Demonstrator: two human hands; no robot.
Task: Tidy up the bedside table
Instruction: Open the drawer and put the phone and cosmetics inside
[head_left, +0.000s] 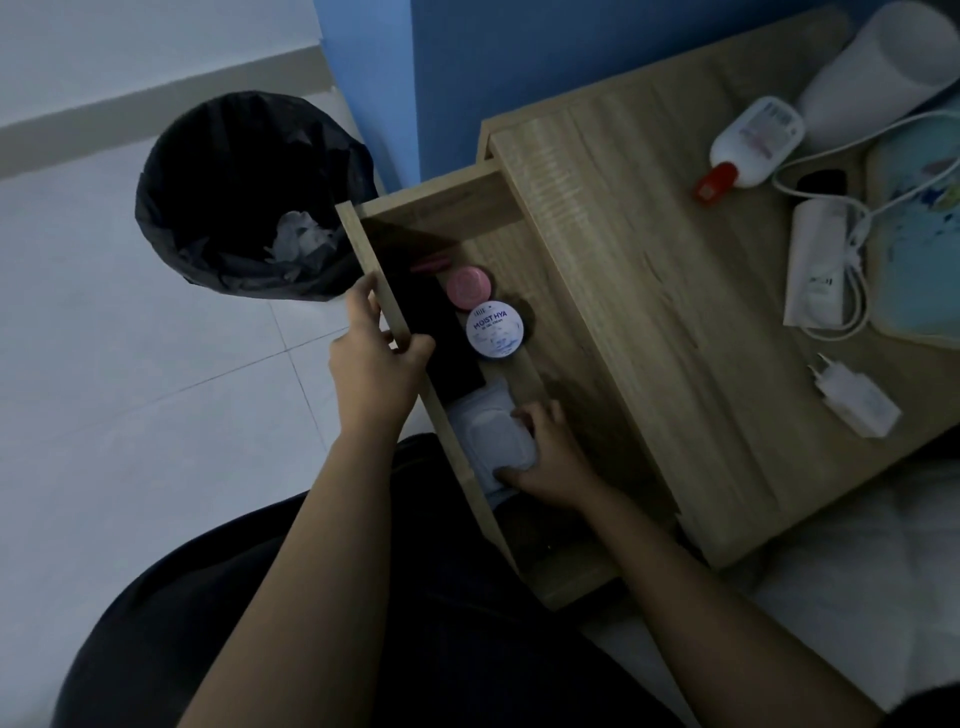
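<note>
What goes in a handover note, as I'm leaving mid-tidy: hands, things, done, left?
Left hand grips the front of the open drawer. Right hand grips the wipes pack inside the drawer.
Also in the drawer: pink jar, cream jar, a flat black thing.
On the tabletop: bottle, tube, cable, plug, pouch.
Done: crumpled paper lies in the bin.
Left, probably: let go of the pack, sort the tabletop things, shut the drawer.

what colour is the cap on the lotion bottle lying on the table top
Red: the cap on the white lotion bottle, clearest in the head view.
</note>
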